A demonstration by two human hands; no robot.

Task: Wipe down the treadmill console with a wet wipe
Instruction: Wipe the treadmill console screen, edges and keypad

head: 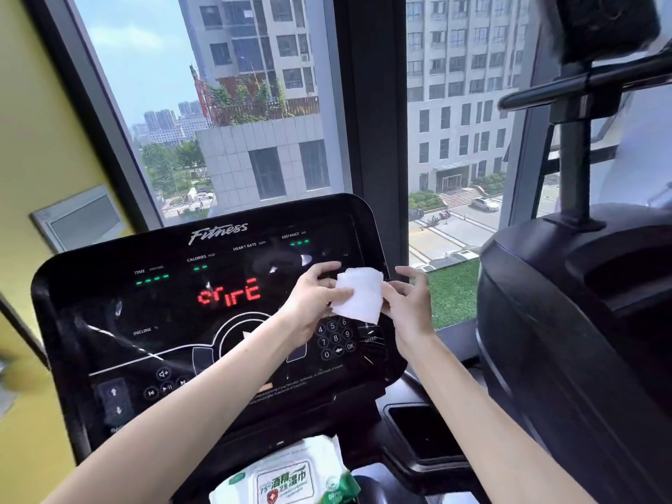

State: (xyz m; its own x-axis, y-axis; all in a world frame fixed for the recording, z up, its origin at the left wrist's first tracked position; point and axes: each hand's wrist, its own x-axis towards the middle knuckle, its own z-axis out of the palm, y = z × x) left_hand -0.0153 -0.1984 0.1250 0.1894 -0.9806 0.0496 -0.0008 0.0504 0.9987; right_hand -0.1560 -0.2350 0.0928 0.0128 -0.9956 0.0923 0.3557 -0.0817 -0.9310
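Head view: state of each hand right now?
Left hand: holding the wet wipe, thumb over it.
Right hand: pinching the wet wipe's right edge.

bright daylight pours in through the window [145, 67] ahead of me, leaving my console [72, 285] darker, its glossy black face streaked with white glare. the wide lens bends the window frame [98, 103] toward the edges. the far left edge is smeared with blur; the middle is sharp.
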